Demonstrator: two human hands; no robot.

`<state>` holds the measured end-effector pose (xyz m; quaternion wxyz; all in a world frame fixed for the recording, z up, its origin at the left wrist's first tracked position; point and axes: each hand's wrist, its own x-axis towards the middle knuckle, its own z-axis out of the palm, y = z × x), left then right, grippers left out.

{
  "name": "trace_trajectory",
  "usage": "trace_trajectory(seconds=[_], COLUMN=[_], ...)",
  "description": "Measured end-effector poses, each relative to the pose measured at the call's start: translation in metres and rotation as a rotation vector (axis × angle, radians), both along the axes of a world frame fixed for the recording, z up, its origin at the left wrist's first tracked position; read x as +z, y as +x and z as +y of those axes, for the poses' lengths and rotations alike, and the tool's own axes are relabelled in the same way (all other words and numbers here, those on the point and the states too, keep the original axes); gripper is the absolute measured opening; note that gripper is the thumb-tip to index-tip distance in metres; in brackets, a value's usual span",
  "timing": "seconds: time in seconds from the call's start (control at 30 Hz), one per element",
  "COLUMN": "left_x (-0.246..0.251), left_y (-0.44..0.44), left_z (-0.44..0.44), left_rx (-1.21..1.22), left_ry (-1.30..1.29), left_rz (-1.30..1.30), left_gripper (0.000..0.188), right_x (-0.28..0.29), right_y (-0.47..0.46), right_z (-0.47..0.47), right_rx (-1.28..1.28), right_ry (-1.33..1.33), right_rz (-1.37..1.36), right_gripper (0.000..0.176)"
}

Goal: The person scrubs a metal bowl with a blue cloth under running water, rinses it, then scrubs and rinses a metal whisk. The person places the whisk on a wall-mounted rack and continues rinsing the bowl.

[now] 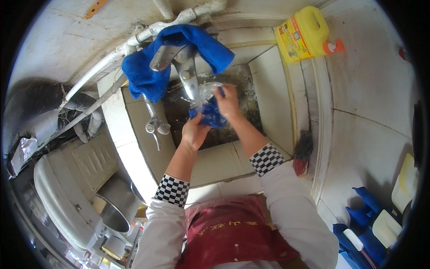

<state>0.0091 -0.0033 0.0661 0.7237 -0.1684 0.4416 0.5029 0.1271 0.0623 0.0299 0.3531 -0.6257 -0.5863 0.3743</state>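
Under the chrome faucet [188, 80], a wet blue cloth [212, 116] is held between both hands, with water running onto it. My left hand [195, 130] grips the cloth's lower left part. At its upper right, my right hand [228, 101] holds a bunched bit of the same cloth. Below them lies the dark, stained bottom of a tiled sink [275, 101], where water splashes behind the cloth. Another blue towel [215, 48] hangs over the pipe and faucet. The cloth partly hides the fingers of both hands.
A yellow detergent jug [299, 35] stands at the sink's back right corner. A brush [303, 148] lies on the right ledge. A second tap [154, 126] reaches over the sink's left side. A steel pot [116, 208] is at lower left; blue cloths [373, 242] are at lower right.
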Motion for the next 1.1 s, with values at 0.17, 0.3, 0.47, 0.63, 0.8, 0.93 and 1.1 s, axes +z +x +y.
trace_trajectory(seconds=[0.17,0.3,0.47,0.63,0.8,0.93,1.1], left_x=[-0.031,-0.056,-0.073,-0.089,-0.056,-0.01,0.01], left_y=[-0.032,-0.048,-0.038,-0.024,-0.014,-0.001,-0.01], left_z=[-0.01,-0.012,-0.019,-0.018,-0.01,0.01,0.022], left_rx=[-0.031,-0.191,-0.391,-0.159,0.017,0.179,-0.013], left_ry=[-0.007,-0.103,-0.154,0.573,0.437,0.454,0.511], left_rz=[0.078,0.428,0.791,-0.398,-0.24,-0.437,-0.134], left_gripper=[0.026,0.022,0.023,0.038,0.04,0.043,0.037], right_x=[-0.006,0.019,0.051,0.074,0.068,0.031,0.013], right_y=[0.04,0.04,0.011,-0.006,-0.013,-0.017,0.005], right_z=[0.027,0.028,0.018,-0.046,-0.072,-0.033,0.0], right_rx=[0.181,0.331,0.398,0.766,0.481,0.246,0.353], right_ry=[-0.289,-0.384,-0.228,-0.038,0.221,0.062,-0.411], right_rz=[0.297,0.395,0.158,-0.106,-0.01,-0.005,0.717], right_gripper=[0.041,0.033,0.042,0.042,0.052,0.062,0.071])
